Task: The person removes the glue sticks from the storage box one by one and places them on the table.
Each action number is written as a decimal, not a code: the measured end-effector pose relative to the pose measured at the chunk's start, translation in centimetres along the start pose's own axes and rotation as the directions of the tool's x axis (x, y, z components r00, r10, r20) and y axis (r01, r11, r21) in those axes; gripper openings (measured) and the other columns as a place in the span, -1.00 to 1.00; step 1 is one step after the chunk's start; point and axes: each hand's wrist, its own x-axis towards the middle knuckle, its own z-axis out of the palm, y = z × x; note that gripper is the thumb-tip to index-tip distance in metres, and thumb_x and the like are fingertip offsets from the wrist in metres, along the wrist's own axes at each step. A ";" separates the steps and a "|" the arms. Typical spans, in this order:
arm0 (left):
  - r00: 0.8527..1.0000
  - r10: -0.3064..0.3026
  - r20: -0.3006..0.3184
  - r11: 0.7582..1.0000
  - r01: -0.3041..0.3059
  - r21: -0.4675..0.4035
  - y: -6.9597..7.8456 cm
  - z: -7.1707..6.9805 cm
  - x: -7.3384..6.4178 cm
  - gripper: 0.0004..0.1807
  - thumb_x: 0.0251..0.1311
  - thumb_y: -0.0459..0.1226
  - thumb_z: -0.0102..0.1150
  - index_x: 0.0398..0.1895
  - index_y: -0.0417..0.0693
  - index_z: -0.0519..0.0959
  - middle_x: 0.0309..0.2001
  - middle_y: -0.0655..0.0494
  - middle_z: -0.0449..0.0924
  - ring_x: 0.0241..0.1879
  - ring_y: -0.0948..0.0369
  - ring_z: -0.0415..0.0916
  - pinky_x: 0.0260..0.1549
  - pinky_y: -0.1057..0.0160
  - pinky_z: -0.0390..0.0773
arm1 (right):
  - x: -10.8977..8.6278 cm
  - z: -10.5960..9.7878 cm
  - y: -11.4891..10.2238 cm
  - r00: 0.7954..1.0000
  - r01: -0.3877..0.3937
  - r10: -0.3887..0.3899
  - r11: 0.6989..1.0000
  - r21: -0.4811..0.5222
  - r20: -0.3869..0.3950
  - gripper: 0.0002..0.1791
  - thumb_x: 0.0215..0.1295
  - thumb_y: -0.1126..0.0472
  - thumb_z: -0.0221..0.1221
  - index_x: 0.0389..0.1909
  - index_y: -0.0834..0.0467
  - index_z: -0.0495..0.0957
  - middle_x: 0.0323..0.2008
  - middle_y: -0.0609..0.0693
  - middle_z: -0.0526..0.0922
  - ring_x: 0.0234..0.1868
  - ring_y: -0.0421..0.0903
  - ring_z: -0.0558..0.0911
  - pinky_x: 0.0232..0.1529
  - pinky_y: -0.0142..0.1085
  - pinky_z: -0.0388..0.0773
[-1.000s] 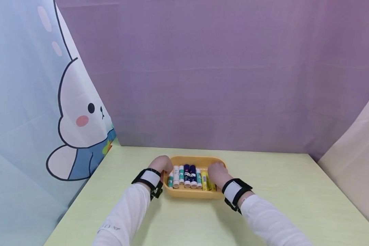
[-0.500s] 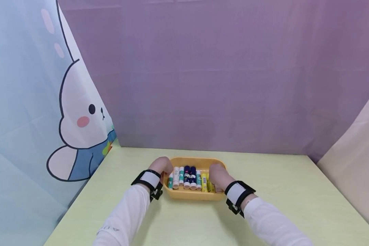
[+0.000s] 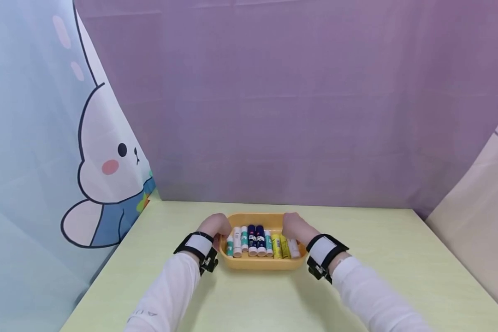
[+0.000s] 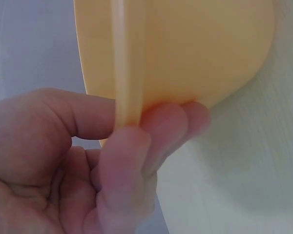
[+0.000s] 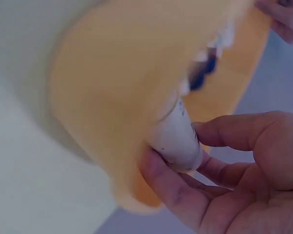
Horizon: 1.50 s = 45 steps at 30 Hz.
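Note:
A shallow orange-yellow tray [image 3: 262, 264] sits on the table, holding a row of glue sticks laid side by side. My left hand [image 3: 216, 225] pinches the tray's left rim, seen close in the left wrist view between thumb and fingers. Inside the right end, my right hand [image 3: 295, 227] holds the far end of a white glue stick [image 5: 178, 136] between thumb and fingers. That stick lies beside two yellow glue sticks [image 3: 276, 246]. Further left lie two dark blue glue sticks [image 3: 252, 240], with white and green ones [image 3: 245, 239] around them.
The pale green table [image 3: 249, 299] extends around the tray. Behind it hangs a purple cloth [image 3: 274, 101]. A blue cloth with a cartoon animal [image 3: 108, 161] borders the left side, and a pale cloth [image 3: 481, 212] the right.
My right hand has shifted slightly toward the tray's far side, and the white glue stick, hidden before, now shows next to the yellow ones. The left hand stays on the rim.

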 end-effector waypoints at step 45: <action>0.999 -0.006 -0.043 0.996 0.010 0.090 -0.6 -0.4 -0.3 -0.70 0.03 -0.52 -0.08 -0.11 -0.41 0.44 -0.76 0.04 0.38 -0.85 0.27 0.32 -0.80 0.39 0.49 | 6.4 -1.3 9.0 0.955 -0.048 0.124 0.960 0.274 -0.270 -0.57 0.04 0.19 0.35 -0.25 0.47 0.50 -0.23 0.36 0.54 -0.40 0.06 0.55 -0.59 -0.33 0.54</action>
